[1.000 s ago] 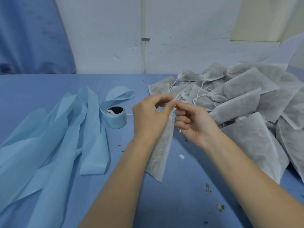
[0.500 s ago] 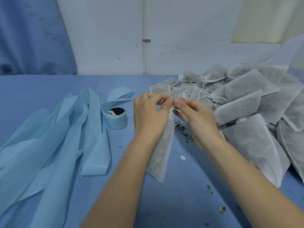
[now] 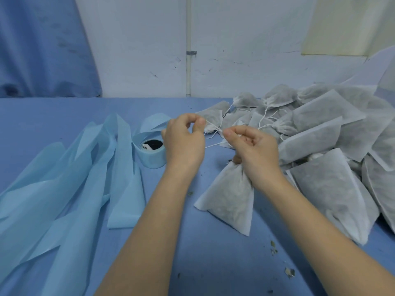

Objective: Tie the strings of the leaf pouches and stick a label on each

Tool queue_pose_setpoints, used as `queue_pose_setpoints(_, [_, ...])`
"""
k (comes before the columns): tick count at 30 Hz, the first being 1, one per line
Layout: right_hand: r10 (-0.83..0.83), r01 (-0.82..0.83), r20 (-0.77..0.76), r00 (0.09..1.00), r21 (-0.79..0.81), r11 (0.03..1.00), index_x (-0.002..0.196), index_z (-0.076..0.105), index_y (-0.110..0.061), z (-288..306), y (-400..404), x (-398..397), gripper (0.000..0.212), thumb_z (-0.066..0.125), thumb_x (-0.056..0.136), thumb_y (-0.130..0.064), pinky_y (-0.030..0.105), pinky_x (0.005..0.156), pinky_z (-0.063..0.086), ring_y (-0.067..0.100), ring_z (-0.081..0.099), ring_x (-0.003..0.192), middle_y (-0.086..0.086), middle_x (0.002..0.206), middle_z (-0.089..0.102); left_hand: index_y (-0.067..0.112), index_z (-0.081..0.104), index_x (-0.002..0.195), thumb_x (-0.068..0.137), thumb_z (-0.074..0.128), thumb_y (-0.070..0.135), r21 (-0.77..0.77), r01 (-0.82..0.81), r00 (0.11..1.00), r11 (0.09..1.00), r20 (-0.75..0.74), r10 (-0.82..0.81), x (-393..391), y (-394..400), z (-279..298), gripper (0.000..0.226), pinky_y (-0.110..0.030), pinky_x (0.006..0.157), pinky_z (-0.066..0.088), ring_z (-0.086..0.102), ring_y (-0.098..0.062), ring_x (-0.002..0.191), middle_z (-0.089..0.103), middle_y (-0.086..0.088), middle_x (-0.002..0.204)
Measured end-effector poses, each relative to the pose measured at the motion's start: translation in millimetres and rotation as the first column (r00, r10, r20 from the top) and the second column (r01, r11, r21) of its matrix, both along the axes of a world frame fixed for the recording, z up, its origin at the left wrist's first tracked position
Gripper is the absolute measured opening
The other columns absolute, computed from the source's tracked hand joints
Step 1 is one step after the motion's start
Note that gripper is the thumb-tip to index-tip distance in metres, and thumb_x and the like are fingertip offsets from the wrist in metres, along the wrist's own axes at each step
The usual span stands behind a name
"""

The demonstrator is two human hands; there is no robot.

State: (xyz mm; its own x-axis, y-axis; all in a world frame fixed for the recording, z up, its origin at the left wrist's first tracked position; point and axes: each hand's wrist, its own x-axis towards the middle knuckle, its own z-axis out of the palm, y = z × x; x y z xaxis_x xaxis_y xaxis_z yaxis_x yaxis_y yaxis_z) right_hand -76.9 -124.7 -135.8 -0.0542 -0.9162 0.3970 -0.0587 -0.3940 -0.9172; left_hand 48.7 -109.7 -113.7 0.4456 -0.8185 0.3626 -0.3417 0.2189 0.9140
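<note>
My left hand (image 3: 183, 144): raised above the blue table (image 3: 64, 116), thumb and forefinger pinching one end of the white string (image 3: 214, 128).
My right hand (image 3: 255, 150): thumb and forefinger pinching the other end of the string, lower fingers clenched round the gathered neck of the pouch in hand (image 3: 229, 197).
Pouch in hand: white non-woven fabric, dark leaf matter showing through; its bottom corners rest on the table between my forearms.
String: drawn taut between my two hands, a loose strand trailing beneath.
Pile of pouches (image 3: 320, 133): heaped to my right, all filled with the same dark leaves; several at the back already cinched, strings dangling.
Label roll (image 3: 152, 153): pale blue, standing just left of my left hand, a small white object inside its core.
Backing strips (image 3: 70, 178): long pale blue ribbons sprawled across the table's left.
Leaf crumbs (image 3: 289, 272): scattered near my right forearm.
</note>
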Motion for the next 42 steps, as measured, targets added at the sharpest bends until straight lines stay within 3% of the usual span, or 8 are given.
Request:
queue_pose_setpoints(4, [-0.12, 0.107, 0.192, 0.974, 0.077, 0.991, 0.078, 0.068, -0.022, 0.0, -2.2, -1.1, 0.009, 0.07, 0.087, -0.019, 0.016, 0.045, 0.039, 0.005, 0.039, 0.036, -0.013, 0.04, 0.043, 0.03, 0.059, 0.084, 0.083, 0.067, 0.036, 0.058, 0.18, 0.982, 0.982, -0.059, -0.177, 0.3, 5.9, 1.3, 0.01, -0.019, 0.063, 0.039, 0.052, -0.008, 0.064, 0.05, 0.0, 0.071])
queue_pose_setpoints(6, [-0.176, 0.14, 0.322, 0.93, 0.132, 0.981, 0.085, 0.067, -0.015, 0.4, -5.4, -1.9, 0.006, 0.067, 0.089, -0.02, 0.017, 0.045, 0.038, 0.004, 0.038, 0.036, -0.013, 0.039, 0.042, 0.031, 0.057, 0.098, 0.074, 0.069, 0.054, 0.249, 0.27, 0.962, 0.93, -0.092, -0.255, 2.6, 7.0, -0.1, 0.035, -0.018, 0.065, 0.043, 0.056, 0.003, 0.069, 0.054, 0.01, 0.08])
queue_pose_setpoints(9, [-0.276, 0.223, 0.433, 0.858, 0.17, 0.96, 0.079, 0.063, -0.014, 2.1, -10.6, -3.1, 0.013, 0.065, 0.091, -0.019, 0.02, 0.045, 0.037, 0.006, 0.035, 0.038, -0.012, 0.042, 0.041, 0.024, 0.066, 0.103, 0.068, 0.072, 0.053, 0.501, 0.548, 0.837, 0.67, -0.339, -0.43, 4.4, 11.3, -0.1, 0.046, -0.026, 0.06, 0.054, 0.068, -0.006, 0.072, 0.067, 0.006, 0.093])
queue_pose_setpoints(12, [-0.346, 0.279, 0.494, 0.798, 0.205, 0.938, 0.069, 0.065, -0.019, 3.2, -12.8, -6.1, 0.02, 0.066, 0.089, -0.017, 0.02, 0.044, 0.035, 0.005, 0.034, 0.039, -0.012, 0.043, 0.041, 0.011, 0.071, 0.097, 0.076, 0.071, 0.019, 0.418, 0.753, 0.652, 0.508, -0.581, -0.488, 2.9, 12.6, -3.9, 0.023, -0.032, 0.063, 0.059, 0.071, -0.014, 0.072, 0.074, -0.003, 0.086])
queue_pose_setpoints(19, [-0.107, 0.062, 0.351, 0.93, 0.137, 0.989, 0.072, 0.071, -0.023, 3.7, -14.0, -10.1, 0.012, 0.072, 0.083, -0.017, 0.018, 0.062, 0.044, 0.002, 0.052, 0.056, -0.016, 0.057, 0.059, 0.011, 0.067, 0.086, 0.082, 0.069, 0.017, 0.247, 0.569, 0.658, 0.784, -0.709, -0.255, 1.5, -1.1, -19.6, 0.008, -0.026, 0.052, 0.057, 0.066, -0.011, 0.057, 0.069, -0.001, 0.069])
queue_pose_setpoints(28, [0.114, -0.112, -0.062, 0.991, 0.042, 0.993, 0.069, 0.075, -0.032, 2.2, -1.8, -13.1, 0.017, 0.073, 0.082, -0.021, 0.019, 0.079, 0.047, 0.002, 0.06, 0.08, -0.002, 0.09, 0.072, 0.01, 0.063, 0.113, 0.074, 0.059, 0.062, 0.134, 0.648, 0.489, 0.75, -0.827, -0.276, 3.2, 1.2, -20.4, 0.065, -0.038, 0.052, 0.056, 0.072, -0.028, 0.082, 0.072, -0.012, 0.101])
queue_pose_setpoints(33, [0.082, -0.092, -0.252, 0.964, -0.025, 0.995, 0.071, 0.07, -0.033, 0.6, -1.6, -15.3, 0.018, 0.072, 0.084, -0.02, 0.006, 0.063, 0.034, -0.008, 0.049, 0.06, -0.013, 0.078, 0.06, -0.002, 0.065, 0.09, 0.084, 0.067, 0.013, 0.129, 0.549, 0.637, 0.826, -0.704, -0.314, 3.3, 1.1, -24.3, 0.016, -0.028, 0.052, 0.056, 0.071, -0.021, 0.066, 0.073, -0.012, 0.074])
queue_pose_setpoints(42, [0.114, -0.12, -0.316, 0.942, -0.001, 0.993, 0.076, 0.065, -0.034, 1.8, -13.1, -1.4, 0.018, 0.065, 0.09, -0.022, 0.021, 0.079, 0.04, 0.0, 0.053, 0.08, -0.013, 0.083, 0.061, -0.013, 0.062, 0.095, 0.089, 0.057, 0.001, 0.047, 0.486, 0.697, 0.873, -0.623, -0.355, 21.1, 6.2, -14.6, 0.016, -0.032, 0.059, 0.059, 0.07, -0.026, 0.07, 0.071, -0.02, 0.081])
